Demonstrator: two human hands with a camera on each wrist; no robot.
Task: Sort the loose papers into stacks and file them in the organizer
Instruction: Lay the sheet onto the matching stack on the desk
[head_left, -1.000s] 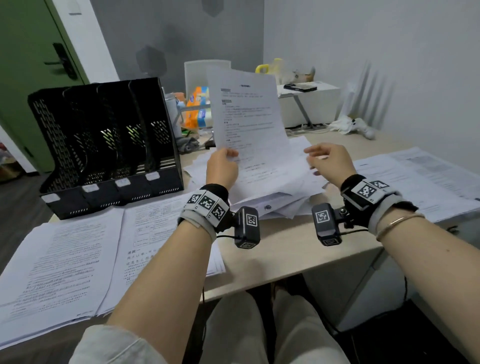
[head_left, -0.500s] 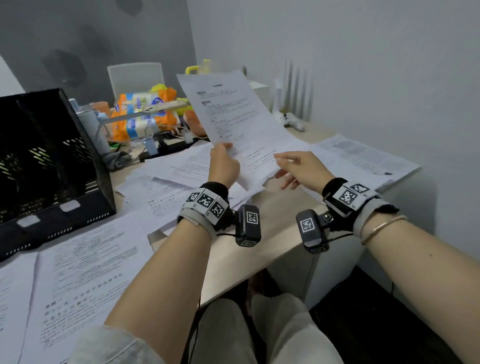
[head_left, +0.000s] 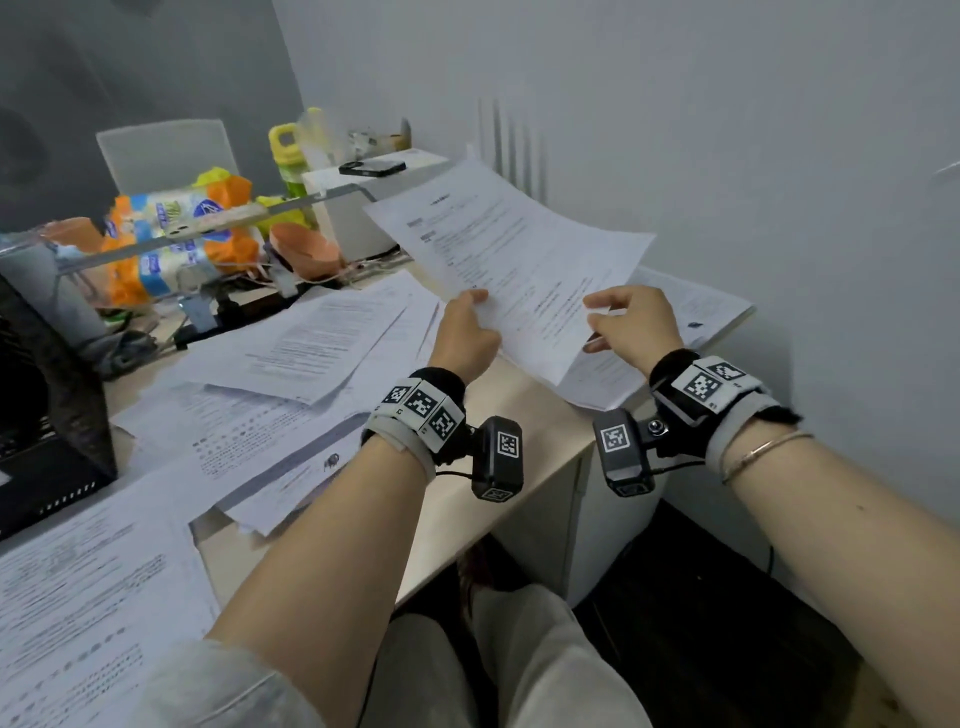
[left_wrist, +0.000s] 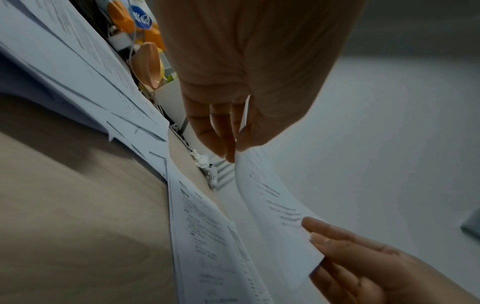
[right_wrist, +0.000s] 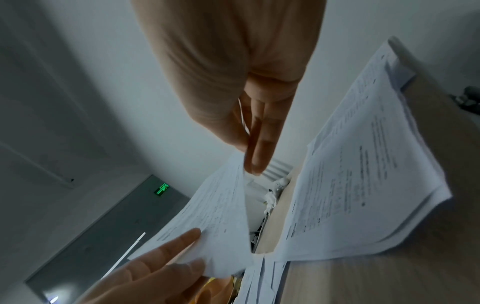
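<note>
A: Where's the sheet (head_left: 524, 270)?
B: In the air, above the counter (head_left: 519, 441) edge, just right of the loose papers (head_left: 291, 374). Left hand (head_left: 467, 338) pinches its near-left edge, right hand (head_left: 636, 325) its near-right corner.
A: Text legible?
B: No, too blurred. Organizer (head_left: 47, 415) is cut off at frame left; slots not visible.

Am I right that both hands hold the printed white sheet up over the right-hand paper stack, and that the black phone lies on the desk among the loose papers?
Not quite. The black phone lies on top of the white box at the back, not among the loose papers, as the head view shows. The rest holds: left hand and right hand pinch the printed white sheet over the right-hand paper stack.
</note>
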